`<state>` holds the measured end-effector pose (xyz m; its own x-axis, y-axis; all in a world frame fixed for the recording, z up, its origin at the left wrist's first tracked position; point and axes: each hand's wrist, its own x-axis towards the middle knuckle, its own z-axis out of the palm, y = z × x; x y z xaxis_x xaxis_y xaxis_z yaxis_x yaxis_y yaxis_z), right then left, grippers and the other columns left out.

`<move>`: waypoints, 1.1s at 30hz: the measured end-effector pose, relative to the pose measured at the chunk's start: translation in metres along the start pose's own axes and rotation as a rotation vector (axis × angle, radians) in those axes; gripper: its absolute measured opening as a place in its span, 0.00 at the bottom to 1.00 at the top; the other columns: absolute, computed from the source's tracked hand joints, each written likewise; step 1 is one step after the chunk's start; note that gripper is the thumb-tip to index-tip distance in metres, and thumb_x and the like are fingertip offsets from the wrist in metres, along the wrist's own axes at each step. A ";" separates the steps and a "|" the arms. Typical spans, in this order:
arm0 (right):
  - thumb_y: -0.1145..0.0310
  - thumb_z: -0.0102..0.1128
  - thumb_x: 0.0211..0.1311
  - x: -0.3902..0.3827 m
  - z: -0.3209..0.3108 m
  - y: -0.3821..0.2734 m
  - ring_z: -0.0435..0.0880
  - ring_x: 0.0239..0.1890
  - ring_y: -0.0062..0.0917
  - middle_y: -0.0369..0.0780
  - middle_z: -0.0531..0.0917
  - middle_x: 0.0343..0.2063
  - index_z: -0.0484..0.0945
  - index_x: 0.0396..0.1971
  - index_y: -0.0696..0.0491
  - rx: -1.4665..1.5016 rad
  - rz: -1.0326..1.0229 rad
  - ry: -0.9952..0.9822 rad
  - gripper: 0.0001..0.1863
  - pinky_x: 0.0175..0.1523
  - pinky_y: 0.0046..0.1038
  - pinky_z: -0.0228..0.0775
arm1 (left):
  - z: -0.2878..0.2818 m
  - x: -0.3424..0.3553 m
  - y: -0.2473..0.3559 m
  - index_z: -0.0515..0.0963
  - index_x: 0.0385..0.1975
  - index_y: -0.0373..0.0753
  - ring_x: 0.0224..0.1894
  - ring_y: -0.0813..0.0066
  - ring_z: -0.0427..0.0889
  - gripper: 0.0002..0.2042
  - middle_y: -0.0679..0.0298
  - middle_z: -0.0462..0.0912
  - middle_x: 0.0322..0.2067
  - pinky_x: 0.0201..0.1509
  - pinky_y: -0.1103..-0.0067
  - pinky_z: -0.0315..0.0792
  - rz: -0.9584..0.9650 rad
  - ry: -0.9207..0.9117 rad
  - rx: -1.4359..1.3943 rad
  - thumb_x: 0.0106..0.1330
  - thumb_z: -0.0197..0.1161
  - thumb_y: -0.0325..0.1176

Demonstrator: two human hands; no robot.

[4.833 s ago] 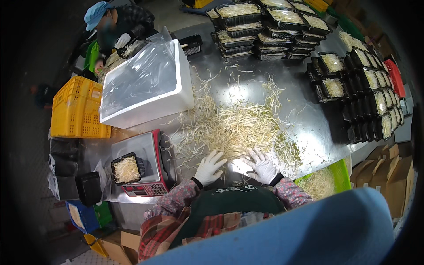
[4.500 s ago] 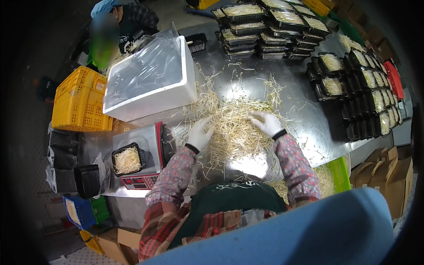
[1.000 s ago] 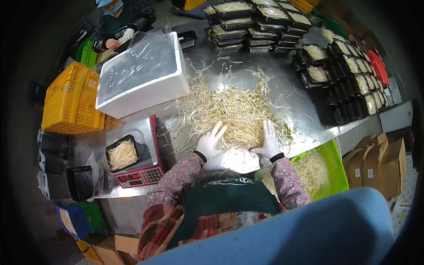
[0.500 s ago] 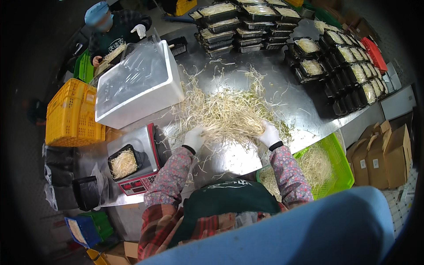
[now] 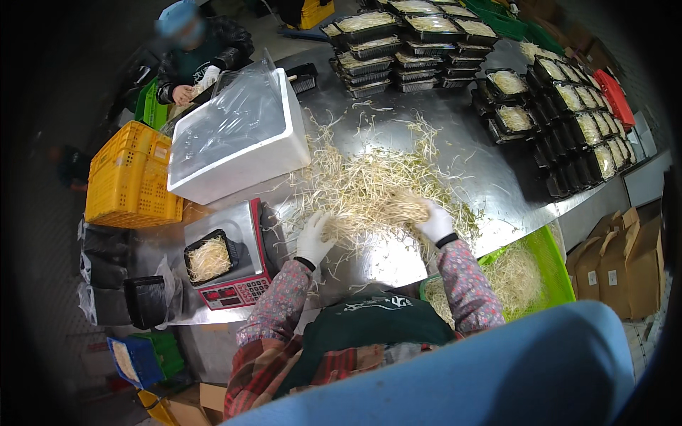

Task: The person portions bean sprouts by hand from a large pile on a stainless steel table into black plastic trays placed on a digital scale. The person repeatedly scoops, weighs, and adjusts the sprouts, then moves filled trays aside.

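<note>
A loose heap of pale bean sprouts [image 5: 383,177] is spread over the metal table before me. My gloved left hand [image 5: 314,238] is closed at its near left side, with a bunch of sprouts at its fingers. On the right side of the heap my gloved right hand [image 5: 435,223] grips another bunch, strands pointing inward. Fingertips of both hands are partly hidden among the sprouts. Left of my left arm, a black tray [image 5: 211,257] of sprouts rests on a red-edged scale [image 5: 241,290].
A white foam box [image 5: 238,135] and yellow crate [image 5: 135,177] stand at left. Filled black trays [image 5: 419,42] are stacked at the back, more trays [image 5: 582,121] at right. A green basket [image 5: 558,266] of sprouts sits below the table edge. Another person [image 5: 206,60] works at far left.
My hands have moved slightly apart, and the sprouts between them have parted into two bunches. The other person's gloved hand has come down to their work. The whole view has shifted slightly.
</note>
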<state>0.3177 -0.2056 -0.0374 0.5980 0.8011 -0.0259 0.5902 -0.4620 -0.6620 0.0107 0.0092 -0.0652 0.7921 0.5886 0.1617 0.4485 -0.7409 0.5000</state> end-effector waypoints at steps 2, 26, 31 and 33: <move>0.71 0.73 0.43 -0.016 -0.037 0.014 0.86 0.45 0.33 0.47 0.86 0.42 0.76 0.56 0.49 0.169 0.101 0.065 0.34 0.53 0.30 0.78 | -0.009 -0.015 -0.007 0.67 0.65 0.44 0.64 0.52 0.68 0.40 0.53 0.67 0.63 0.65 0.65 0.67 -0.027 0.067 -0.030 0.48 0.76 0.36; 0.63 0.67 0.55 0.010 0.037 -0.004 0.82 0.47 0.37 0.42 0.81 0.46 0.80 0.50 0.47 -0.143 -0.140 -0.231 0.20 0.55 0.35 0.74 | 0.028 0.037 0.027 0.81 0.46 0.45 0.49 0.59 0.79 0.17 0.61 0.81 0.44 0.54 0.71 0.74 0.167 -0.150 -0.190 0.54 0.67 0.28; 0.66 0.68 0.56 0.070 0.008 -0.034 0.85 0.37 0.29 0.39 0.84 0.41 0.84 0.44 0.46 0.148 -0.103 -0.179 0.14 0.46 0.29 0.78 | 0.005 0.073 0.032 0.81 0.47 0.43 0.50 0.63 0.80 0.16 0.61 0.81 0.44 0.54 0.74 0.75 0.185 0.042 -0.401 0.56 0.67 0.26; 0.57 0.75 0.47 0.114 0.013 -0.018 0.76 0.59 0.37 0.45 0.77 0.57 0.75 0.59 0.43 -0.197 -0.311 -0.222 0.35 0.60 0.35 0.71 | 0.001 0.115 0.048 0.70 0.63 0.46 0.55 0.60 0.79 0.31 0.58 0.71 0.61 0.57 0.74 0.74 0.141 -0.072 -0.258 0.55 0.68 0.30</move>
<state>0.3684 -0.1009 -0.0387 0.2569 0.9662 -0.0221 0.8291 -0.2321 -0.5087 0.1234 0.0415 -0.0232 0.8707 0.4542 0.1886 0.2191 -0.7016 0.6780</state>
